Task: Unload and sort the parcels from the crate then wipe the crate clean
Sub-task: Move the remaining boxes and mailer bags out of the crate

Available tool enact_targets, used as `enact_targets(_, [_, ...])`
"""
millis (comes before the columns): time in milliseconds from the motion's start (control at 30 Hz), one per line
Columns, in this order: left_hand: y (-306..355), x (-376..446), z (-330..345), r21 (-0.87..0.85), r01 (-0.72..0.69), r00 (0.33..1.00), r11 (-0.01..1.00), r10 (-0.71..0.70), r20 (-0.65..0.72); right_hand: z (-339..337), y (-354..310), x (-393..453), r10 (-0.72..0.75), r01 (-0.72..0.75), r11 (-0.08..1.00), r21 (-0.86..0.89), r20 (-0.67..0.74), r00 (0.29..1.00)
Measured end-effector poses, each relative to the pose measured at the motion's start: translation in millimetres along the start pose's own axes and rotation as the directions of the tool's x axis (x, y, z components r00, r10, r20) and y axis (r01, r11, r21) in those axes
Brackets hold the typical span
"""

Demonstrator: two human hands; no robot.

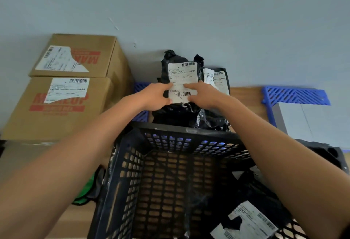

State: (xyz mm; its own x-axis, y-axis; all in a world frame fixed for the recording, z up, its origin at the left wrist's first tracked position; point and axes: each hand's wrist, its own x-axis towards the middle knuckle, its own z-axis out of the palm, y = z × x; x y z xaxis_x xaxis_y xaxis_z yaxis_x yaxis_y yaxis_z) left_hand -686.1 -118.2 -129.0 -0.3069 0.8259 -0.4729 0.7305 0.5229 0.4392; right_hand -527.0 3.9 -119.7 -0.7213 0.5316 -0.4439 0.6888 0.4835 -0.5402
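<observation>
A black perforated plastic crate stands right below me, its floor mostly bare. One black bag parcel with a torn white label lies in its near right corner. Beyond the crate's far rim, a black bag parcel with a white label stands against the wall. My left hand and my right hand grip its lower part from both sides. A second black labelled parcel leans just right of it.
Two brown cardboard boxes with labels are stacked at the left against the grey wall. Blue plastic grids lie on the wooden floor, with a grey flat box at the right. Green cloth lies left of the crate.
</observation>
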Motion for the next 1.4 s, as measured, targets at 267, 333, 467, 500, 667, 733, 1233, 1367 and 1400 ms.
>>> enact_targets(267, [-6,7,1,0.302,-0.041,0.999,0.952,0.035,0.024,13,10,16,0.097,-0.091,0.986,-0.141,0.043,0.994])
enact_targets(333, [-3,7,-2,0.321,-0.037,0.999,0.946,0.023,0.046,14,6,17,0.114,-0.104,0.983,-0.151,0.056,0.992])
enact_targets(467, [4,6,-11,0.34,-0.02,0.998,0.94,-0.002,0.062,13,0,20,0.137,-0.126,0.977,-0.169,0.053,0.989])
enact_targets(500, [5,5,-13,0.362,-0.013,0.999,0.932,-0.004,0.047,12,0,20,0.126,-0.119,0.978,-0.17,0.03,0.992])
enact_targets(667, [14,-9,-19,0.388,0.015,0.988,0.922,0.047,-0.149,-1,-1,-4,0.053,-0.061,0.997,-0.048,-0.163,0.985])
enact_targets(733, [23,-19,-19,0.374,-0.02,0.969,0.927,0.11,-0.221,-6,-3,-20,0.037,-0.043,0.999,-0.025,-0.205,0.978])
enact_targets(1233, [90,-122,18,0.094,-0.457,0.711,0.884,0.427,-0.559,-5,1,-193,-0.022,0.134,0.98,0.15,-0.58,0.815])
enact_targets(1367, [105,-150,65,0.031,-0.632,0.606,0.774,0.519,-0.602,20,35,-255,0.038,0.083,0.984,0.159,-0.635,0.771])
enact_targets(1400, [109,-155,78,0.014,-0.655,0.601,0.755,0.532,-0.596,28,45,-265,0.067,0.047,0.986,0.162,-0.632,0.772])
